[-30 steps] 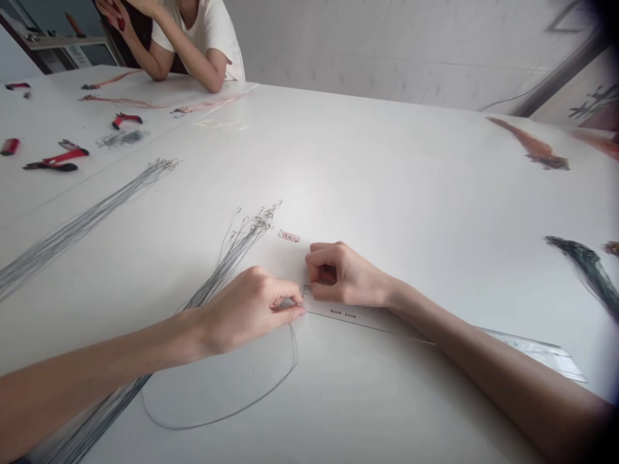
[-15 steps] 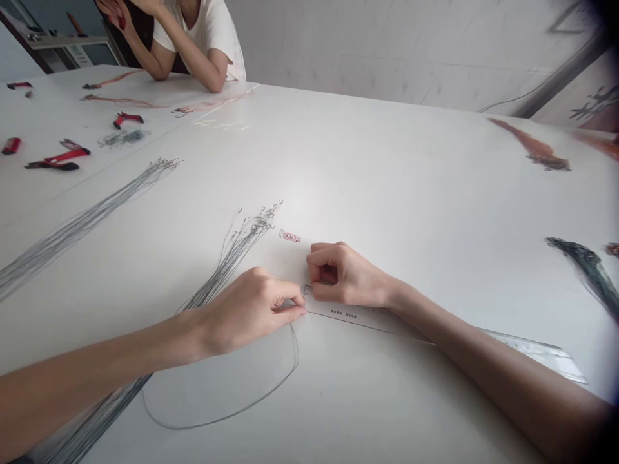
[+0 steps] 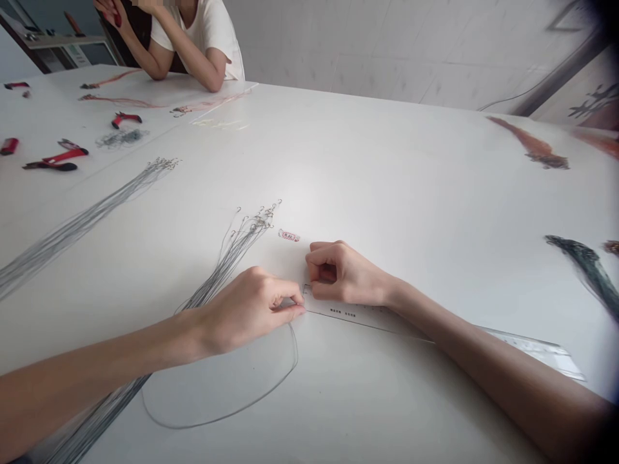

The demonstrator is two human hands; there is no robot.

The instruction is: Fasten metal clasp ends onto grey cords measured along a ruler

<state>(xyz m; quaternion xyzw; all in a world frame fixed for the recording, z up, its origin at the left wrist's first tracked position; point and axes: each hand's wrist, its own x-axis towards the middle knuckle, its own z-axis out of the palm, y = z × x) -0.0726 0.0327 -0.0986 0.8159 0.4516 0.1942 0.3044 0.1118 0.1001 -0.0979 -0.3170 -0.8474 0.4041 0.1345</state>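
Note:
My left hand is closed in a pinch at the left end of a clear ruler. A grey fishing line loops out from under its thumb; the exact grip is hidden. Just to the right, my right hand is closed with curled fingers over the ruler, and whatever its fingertips hold cannot be made out. Under my left forearm runs a bundle of grey lines with small hooks at its far end. A small red-and-white wrapper lies beyond my hands.
Another line bundle lies at left. Red-handled pliers and a tangle of line are farther back. Orange and dark green bundles lie at right. A person in a white shirt leans on the far edge.
Both hands keep the same pose on the ruler. The whole view has shifted very slightly; nothing else visibly moved.

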